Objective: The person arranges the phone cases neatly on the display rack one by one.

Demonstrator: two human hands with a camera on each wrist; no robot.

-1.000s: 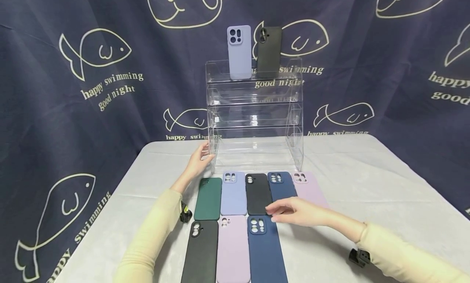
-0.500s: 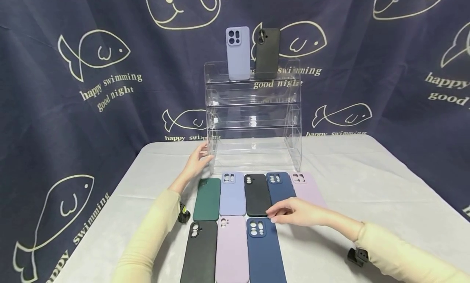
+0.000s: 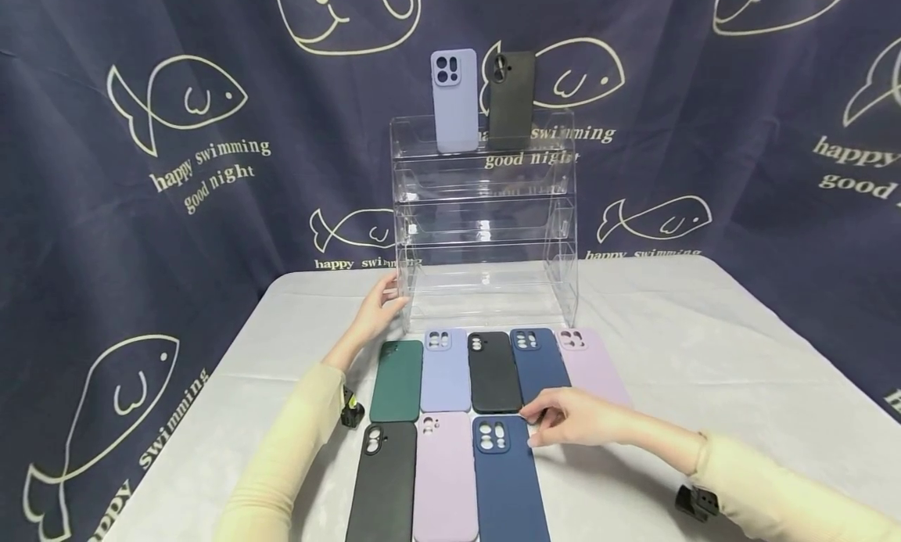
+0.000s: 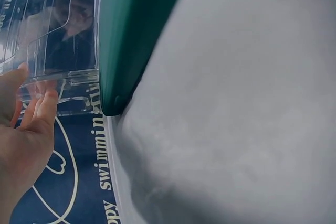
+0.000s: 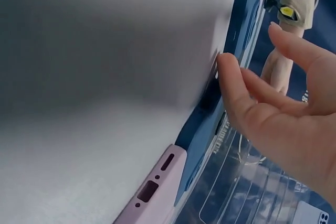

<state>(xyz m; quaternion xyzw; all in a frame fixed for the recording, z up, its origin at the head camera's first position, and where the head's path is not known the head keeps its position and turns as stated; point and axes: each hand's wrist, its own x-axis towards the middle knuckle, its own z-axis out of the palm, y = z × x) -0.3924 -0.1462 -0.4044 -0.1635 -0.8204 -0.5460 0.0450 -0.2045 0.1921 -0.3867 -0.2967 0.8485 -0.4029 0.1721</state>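
Observation:
Eight phone cases lie in two rows on the table. My left hand [image 3: 378, 310] holds the lower left side panel of a clear tiered display stand [image 3: 486, 301], thumb on one face and fingers on the other, as the left wrist view also shows. Over the right part of the rows is my right hand [image 3: 579, 417], its thumb spread from the fingers and nothing between them. In the right wrist view its fingertips [image 5: 229, 62] are right at the edge of the back row's dark blue phone case [image 3: 540, 364]. Below the hand lies the front row's dark blue phone case [image 3: 510, 487].
Beside those lie green [image 3: 397, 382], periwinkle [image 3: 446, 374], black [image 3: 494, 374] and pink [image 3: 594, 366] cases, with another black [image 3: 382, 483] and pink case [image 3: 446, 479] in front. A periwinkle case [image 3: 456, 108] and a black case [image 3: 511, 100] stand on the top tier.
My right hand has shifted slightly right and toward me, from the black case's near corner to the dark blue case's near edge, its thumb spreading away. The left hand stays on the stand.

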